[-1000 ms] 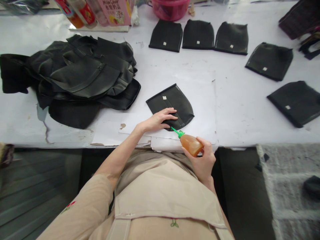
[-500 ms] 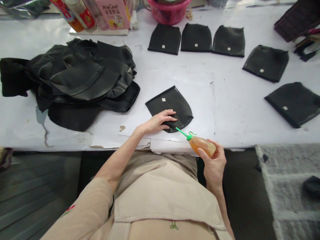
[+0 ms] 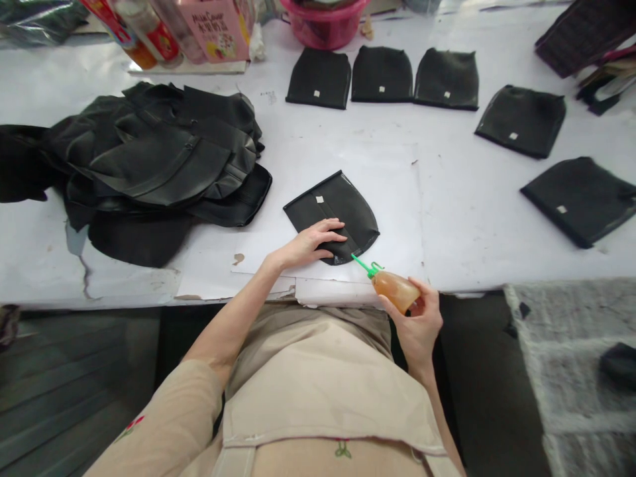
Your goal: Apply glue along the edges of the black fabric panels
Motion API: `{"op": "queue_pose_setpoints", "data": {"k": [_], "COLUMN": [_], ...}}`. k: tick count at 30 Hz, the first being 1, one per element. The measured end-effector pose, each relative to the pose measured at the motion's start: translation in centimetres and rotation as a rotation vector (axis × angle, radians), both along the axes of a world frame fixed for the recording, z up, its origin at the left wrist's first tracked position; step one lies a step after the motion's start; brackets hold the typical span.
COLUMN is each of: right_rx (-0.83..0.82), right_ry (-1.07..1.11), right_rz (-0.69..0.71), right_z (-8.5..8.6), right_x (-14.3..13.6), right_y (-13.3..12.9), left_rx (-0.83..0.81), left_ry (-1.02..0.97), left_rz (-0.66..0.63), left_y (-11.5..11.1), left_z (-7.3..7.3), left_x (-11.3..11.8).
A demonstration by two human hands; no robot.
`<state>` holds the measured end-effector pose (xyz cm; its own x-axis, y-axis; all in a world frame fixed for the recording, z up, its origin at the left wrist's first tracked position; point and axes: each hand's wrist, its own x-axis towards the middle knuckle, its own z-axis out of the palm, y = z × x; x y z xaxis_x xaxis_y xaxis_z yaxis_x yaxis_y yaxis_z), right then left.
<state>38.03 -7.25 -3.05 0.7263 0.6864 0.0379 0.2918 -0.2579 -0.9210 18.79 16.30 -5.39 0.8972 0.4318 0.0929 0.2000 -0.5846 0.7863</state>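
Note:
A black leather-like piece [image 3: 355,212] with a small white tag lies on the white-covered table [image 3: 377,146], its curved edge toward the lower right. My left hand [image 3: 318,242] rests on its lower left part, fingers spread and lying flat. In my right hand [image 3: 420,318] is a squeeze bottle [image 3: 395,289] of amber liquid, with my fingers wrapped round its base. The bottle's green nozzle [image 3: 362,264] points up and left, its tip at the lower edge of the black piece.
On the left is a heap of black pieces [image 3: 163,152]. Several tagged black pieces [image 3: 381,74] lie along the back and right. A pink basin [image 3: 325,23], a pink box [image 3: 216,30] and bottles [image 3: 149,33] stand at the back. Grey fabric [image 3: 571,358] is at the lower right.
The nozzle tip has shifted slightly along the lower edge of the black piece, and my right hand has moved with the bottle. My left hand stays flat on the piece. The whole view has shifted a little.

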Motion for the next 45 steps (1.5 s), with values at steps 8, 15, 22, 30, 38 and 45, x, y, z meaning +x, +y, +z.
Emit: {"op": "queue_pose_setpoints", "data": {"k": [8, 15, 22, 30, 38, 45], "right_rx": [0.051, 0.206, 0.086, -0.008, -0.024, -0.039], "right_ry": [0.495, 0.375, 0.005, -0.284, -0.468, -0.566], "right_rz": [0.042, -0.117, -0.094, -0.054, 0.024, 0.052], "right_z": [0.3, 0.9, 0.9, -0.2, -0.2, 0.5], "right_x": [0.2, 2.1, 0.6, 0.4, 0.5, 0.8], "right_y": [-0.4, -0.1, -0.6, -0.6, -0.2, -0.7], "left_rx": [0.111, 0.369, 0.450, 0.439, 0.442, 0.429], "left_ry": [0.055, 0.244, 0.272, 0.287, 0.315, 0.337], "left_rz": [0.033, 0.218, 0.354, 0.362, 0.310, 0.329], "left_y": [-0.4, -1.9, -3.2, -3.3, -3.4, -3.6], "left_z": [0.6, 1.9, 1.4, 1.4, 1.8, 2.0], "left_x": [0.6, 3.7, 5.5, 5.6, 5.5, 5.8]}}
